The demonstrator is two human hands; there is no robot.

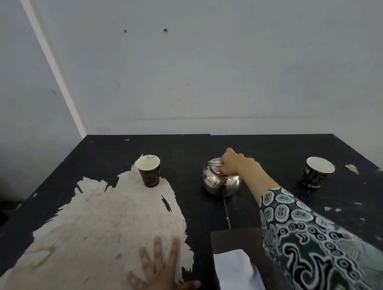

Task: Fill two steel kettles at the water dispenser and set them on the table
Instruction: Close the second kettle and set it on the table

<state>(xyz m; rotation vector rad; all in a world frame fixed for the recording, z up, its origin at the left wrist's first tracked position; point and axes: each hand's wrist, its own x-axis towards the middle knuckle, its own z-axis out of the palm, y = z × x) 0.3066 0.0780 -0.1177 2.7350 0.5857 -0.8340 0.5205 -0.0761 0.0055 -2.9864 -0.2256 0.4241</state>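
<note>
Head view: your right hand (pixel 231 165) grips the handle of the steel kettle (pixel 221 181) on the black table (pixel 275 149), left hand (pixel 161 272) flat on the top.
Detail: kettle stands upright mid-table, on the seam btw the two table halves, nearer the far edge than the near one; your fingers curl round its top handle, patterned sleeve (pixel 319 238) reaching in from the near right corner. Left hand lies palm down, fingers spread, near the front edge on the big worn pale patch (pixel 90 227). Brown paper cup (pixel 149 170) stands left of the kettle at the patch's far end; 2nd dark paper cup (pixel 316 173) stands well to the right, toward the right edge. Only one kettle in view.
</note>
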